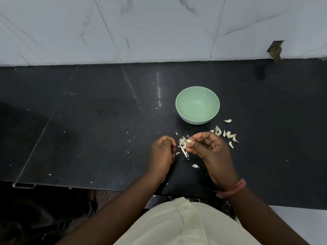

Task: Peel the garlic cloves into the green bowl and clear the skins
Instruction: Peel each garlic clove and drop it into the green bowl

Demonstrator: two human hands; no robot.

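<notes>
Between the two hands, a garlic clove (189, 141) sat pinched in the right hand (210, 152) fingertips, just above a heap of loose skins (183, 146). Beside it, the left hand (163, 152) was curled; whether it held skin I cannot tell. Behind them the green bowl (197, 105) looked empty, unpeeled cloves (228, 135) at its right. Peeling seemed barely begun; next, the bared clove likely needed dropping into the bowl.

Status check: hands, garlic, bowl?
Right hand pinching a garlic clove, left hand curled beside it, holding nothing visible. Green bowl empty. Unpeeled cloves right of hands, skins between them. Nothing blocking.
</notes>
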